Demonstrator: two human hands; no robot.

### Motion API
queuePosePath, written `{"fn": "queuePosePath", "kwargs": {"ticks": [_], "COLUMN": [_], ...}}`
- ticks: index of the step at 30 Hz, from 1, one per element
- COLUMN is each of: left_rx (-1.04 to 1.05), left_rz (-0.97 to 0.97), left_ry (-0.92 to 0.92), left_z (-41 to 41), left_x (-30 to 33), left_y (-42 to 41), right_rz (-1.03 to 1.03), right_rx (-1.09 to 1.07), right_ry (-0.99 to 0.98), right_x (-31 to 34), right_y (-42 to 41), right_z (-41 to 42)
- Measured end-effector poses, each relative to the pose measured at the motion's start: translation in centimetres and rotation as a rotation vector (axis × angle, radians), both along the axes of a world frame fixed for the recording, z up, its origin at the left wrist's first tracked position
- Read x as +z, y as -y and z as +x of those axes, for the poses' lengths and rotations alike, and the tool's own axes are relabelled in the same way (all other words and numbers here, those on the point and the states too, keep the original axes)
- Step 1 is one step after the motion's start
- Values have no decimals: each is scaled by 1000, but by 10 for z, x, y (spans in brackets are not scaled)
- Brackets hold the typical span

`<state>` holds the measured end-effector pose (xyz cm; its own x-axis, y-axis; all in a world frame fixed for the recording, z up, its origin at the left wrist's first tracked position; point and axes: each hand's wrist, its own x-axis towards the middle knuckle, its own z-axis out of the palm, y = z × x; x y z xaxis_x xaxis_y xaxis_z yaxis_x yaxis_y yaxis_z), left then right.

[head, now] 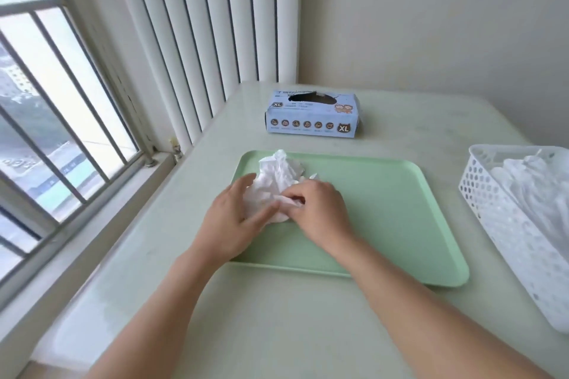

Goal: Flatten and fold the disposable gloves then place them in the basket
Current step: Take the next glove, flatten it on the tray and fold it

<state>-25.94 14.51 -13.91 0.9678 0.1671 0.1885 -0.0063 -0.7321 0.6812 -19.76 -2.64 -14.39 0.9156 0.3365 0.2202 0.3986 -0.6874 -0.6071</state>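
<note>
Pinching the crumpled glove [277,181], right hand [320,209] curled, left hand [237,218] flat on it.

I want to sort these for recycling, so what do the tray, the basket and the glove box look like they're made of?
Tray: likely plastic, matte pale green, with smooth moulded rounded rim.
Basket: white plastic, judging by its thin walls punched with regular holes.
Glove box: apparently printed cardboard, blue, with a ragged torn opening on top.
</note>
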Motion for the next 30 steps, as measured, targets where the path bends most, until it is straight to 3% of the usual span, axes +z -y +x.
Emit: {"fn": "queuePosePath", "kwargs": {"ticks": [4, 8, 13, 19, 22, 26, 28, 30], "left_rx": [-59, -151, -137, 10, 70, 216, 288, 310], "left_rz": [-36, 109, -128, -208, -178, -222, -294, -208], "left_ry": [-33, -32, 28, 66, 76, 116, 113, 53], "left_z": [0, 4, 2, 1, 3, 1, -2, -6], "left_x": [-2, -6, -5, -7, -12, -8, 1, 9], "left_y": [-2, -1, 6, 5, 2, 4, 4, 3], "right_rz": [435, 569, 772, 731, 805, 1062, 1280, 1542], "right_rx": [53, 156, 130, -126, -231, -378, -469, -488], "right_ry": [-226, -444, -601, -370, -428, -546, -635, -778], "right_x": [-2, 1, 7, -1, 3, 12, 19, 31], "right_y": [31, 51, 47, 43, 52, 65, 76, 87], "right_z": [16, 20, 15, 19, 24, 32, 36, 34]}}
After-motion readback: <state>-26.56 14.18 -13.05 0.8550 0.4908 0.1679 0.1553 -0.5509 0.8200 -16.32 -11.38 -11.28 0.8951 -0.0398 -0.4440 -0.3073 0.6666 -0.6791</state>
